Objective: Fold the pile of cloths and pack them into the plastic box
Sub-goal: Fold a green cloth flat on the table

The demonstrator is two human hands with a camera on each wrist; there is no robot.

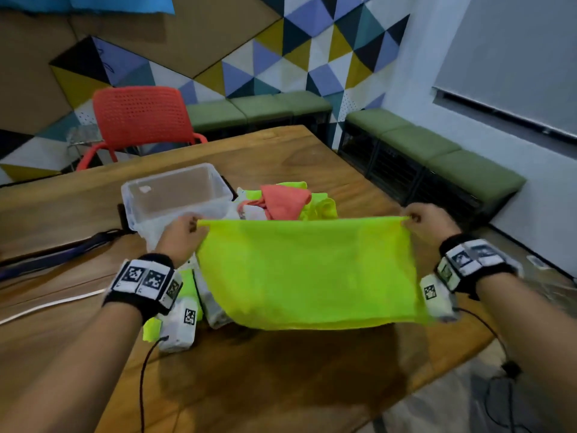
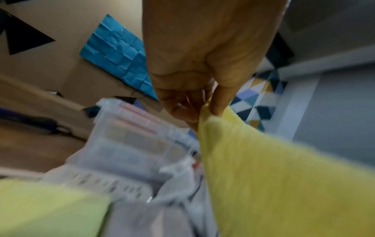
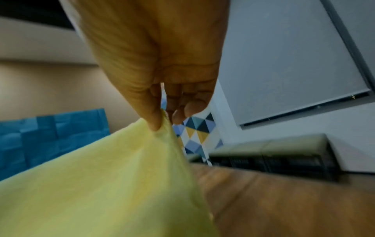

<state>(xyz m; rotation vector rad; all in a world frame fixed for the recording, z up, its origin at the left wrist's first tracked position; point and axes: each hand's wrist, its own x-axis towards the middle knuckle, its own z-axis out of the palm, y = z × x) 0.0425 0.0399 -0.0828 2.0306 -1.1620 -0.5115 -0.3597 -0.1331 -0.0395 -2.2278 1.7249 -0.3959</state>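
I have the neon-yellow cloth (image 1: 309, 270) stretched in the air at the centre of the head frame, above the near part of the wooden surface (image 1: 281, 379). My left hand (image 1: 182, 234) pinches its upper left corner between thumb and fingers, and my right hand (image 1: 429, 223) pinches the upper right corner the same way; both are clamped on fabric. The cloth looks thin, light and limp: its top edge is pulled taut while the lower edge sags and curves freely. I judge the corners the right places to hold, since a grip mid-edge would let it bunch. Its long axis runs left to right across the frame, the flat face toward me. The plastic box (image 1: 175, 195) sits behind my left hand, left of centre, apparently holding no cloth; the pile of cloths (image 1: 287, 201) lies just right of it
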